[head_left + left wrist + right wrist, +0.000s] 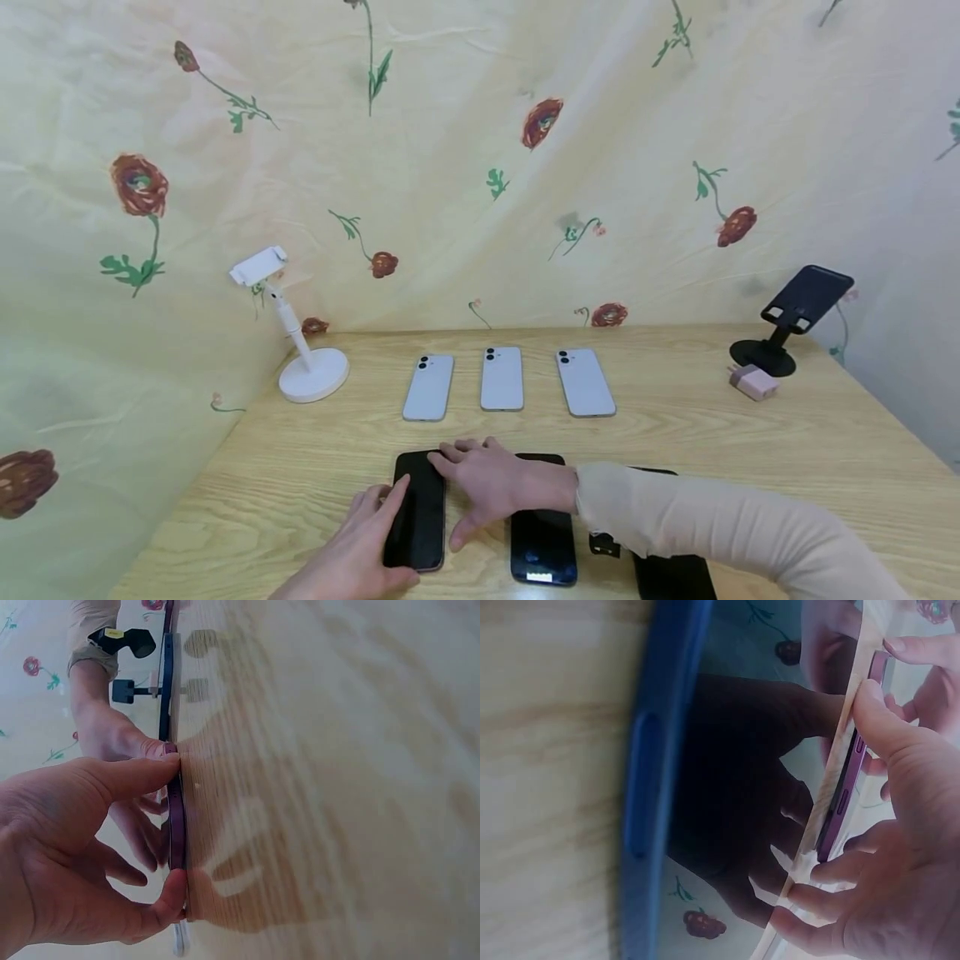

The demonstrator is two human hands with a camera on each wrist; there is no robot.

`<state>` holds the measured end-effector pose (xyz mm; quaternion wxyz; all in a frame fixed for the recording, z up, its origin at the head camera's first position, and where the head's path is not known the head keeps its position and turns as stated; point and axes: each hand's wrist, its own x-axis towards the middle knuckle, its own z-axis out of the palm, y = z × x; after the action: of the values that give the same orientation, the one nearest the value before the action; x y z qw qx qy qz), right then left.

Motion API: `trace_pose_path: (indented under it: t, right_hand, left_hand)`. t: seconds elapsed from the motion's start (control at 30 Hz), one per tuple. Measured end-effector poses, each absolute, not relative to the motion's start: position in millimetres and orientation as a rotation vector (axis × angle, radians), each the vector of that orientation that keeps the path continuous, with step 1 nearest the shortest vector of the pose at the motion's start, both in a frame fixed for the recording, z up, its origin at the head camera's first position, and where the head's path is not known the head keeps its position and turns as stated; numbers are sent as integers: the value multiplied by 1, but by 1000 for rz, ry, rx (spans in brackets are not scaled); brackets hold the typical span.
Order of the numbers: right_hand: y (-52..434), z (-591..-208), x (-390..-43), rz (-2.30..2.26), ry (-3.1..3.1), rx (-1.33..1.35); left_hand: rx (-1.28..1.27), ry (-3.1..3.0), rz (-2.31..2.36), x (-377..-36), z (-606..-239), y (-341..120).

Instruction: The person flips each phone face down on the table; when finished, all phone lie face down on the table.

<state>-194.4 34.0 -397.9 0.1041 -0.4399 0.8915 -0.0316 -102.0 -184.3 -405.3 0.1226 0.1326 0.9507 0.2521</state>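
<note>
Pale wood grain covers the table (225, 500) beneath and around both hands, and beyond them hangs a cream cloth backdrop (450, 125), softly creased and printed with rust-red flowers on green stems. Directly beneath the left hand (358, 537) and right hand (487, 483) a dark-screened phone (422, 512) with a plum edge lies face up on the wood. The left hand is spread along its left side, thumb and fingertips touching the edge; the right hand reaches over from the other side, fingers splayed at the far end and thumb extended by the right edge, neither hand curled round it. Just right of the right hand, a second dark phone (543, 550) lies partly under the wrist, its glossy screen mirroring hand and flowers in the right wrist view; farther right, a third dark phone (677, 579) is partly hidden by the beige sleeve (690, 512). Beyond the hands, three pale phones (502, 383) lie camera side up in a row. A white stand (318, 375) rises beyond and left of the left hand; far right of the right hand, a black stand (806, 296) stands behind a pinkish charger (755, 383).
</note>
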Motion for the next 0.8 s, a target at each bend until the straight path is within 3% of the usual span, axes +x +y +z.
trace_pose_path:
  t: [0.8]
  right_hand:
    - [32,-404,-187,-14,2729,-1444]
  left_hand:
    - [391,2723,736,-105,-404,-179]
